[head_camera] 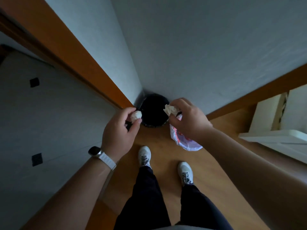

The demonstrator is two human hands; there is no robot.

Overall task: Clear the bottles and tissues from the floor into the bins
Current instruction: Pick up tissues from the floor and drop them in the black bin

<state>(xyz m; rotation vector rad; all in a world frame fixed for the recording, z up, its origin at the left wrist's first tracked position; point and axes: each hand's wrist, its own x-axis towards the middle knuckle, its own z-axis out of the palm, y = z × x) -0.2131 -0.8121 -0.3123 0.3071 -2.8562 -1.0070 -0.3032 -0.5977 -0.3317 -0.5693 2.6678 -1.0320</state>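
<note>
Below and between the fingers gapes the black bin (153, 117); with the left hand (118, 131) pinching one tissue (136, 115) and the right hand (188, 121) a second tissue (171, 109), I'd bring both over its mouth before uncurling.

1. Left hand (118, 130): pinches the first tissue (135, 115), over the left rim of the corner bin (154, 112).
2. Right hand (187, 120): pinches the second tissue (171, 109), over the same bin's right rim. The bin's opening lies between the hands.
3. Corner bin: on the floor (163, 156), beyond both hands, where two walls meet.
4. Lined bin (176, 136): beneath the right hand, just right of the corner bin.
5. Shoes (144, 155): on the floor, nearer the person than both hands.
6. Watch (94, 151): on the left wrist.
</note>
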